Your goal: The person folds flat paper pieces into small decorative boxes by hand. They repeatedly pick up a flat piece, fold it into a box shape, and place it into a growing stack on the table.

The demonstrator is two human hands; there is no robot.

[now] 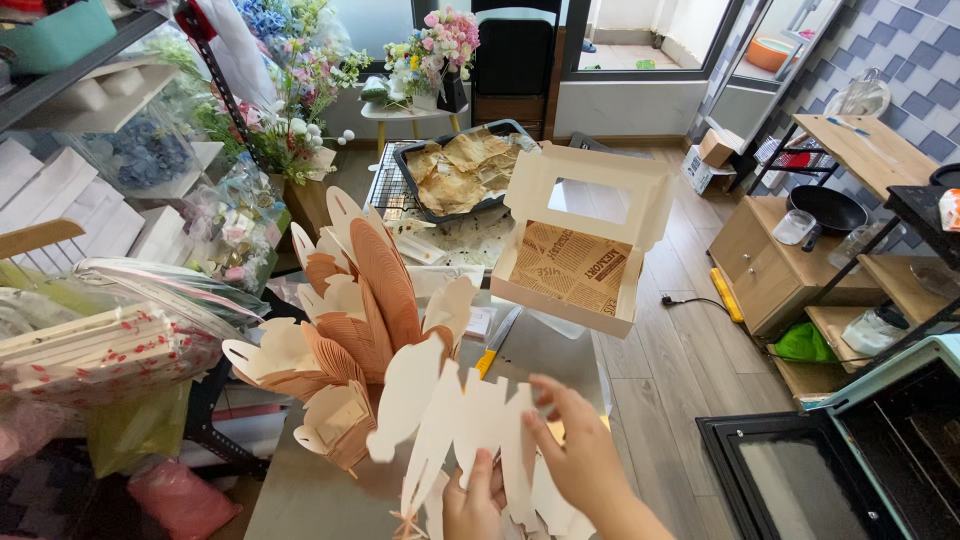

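Your left hand [472, 500] and right hand [580, 455] both grip flat card cutouts [470, 420]. Judged from here, tugging could tear them or topple the stack [360, 310] beside them.

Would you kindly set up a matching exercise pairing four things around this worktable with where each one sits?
Things:
1. Open window box
2. Baking tray
3. Frying pan
4. Flat cream cutouts

Places:
A. on the wooden cabinet at right
B. in both hands
C. far end of the table, over a wire rack
D. table's right edge, lined with printed brown paper

Pairs: 1-D, 2-C, 3-A, 4-B
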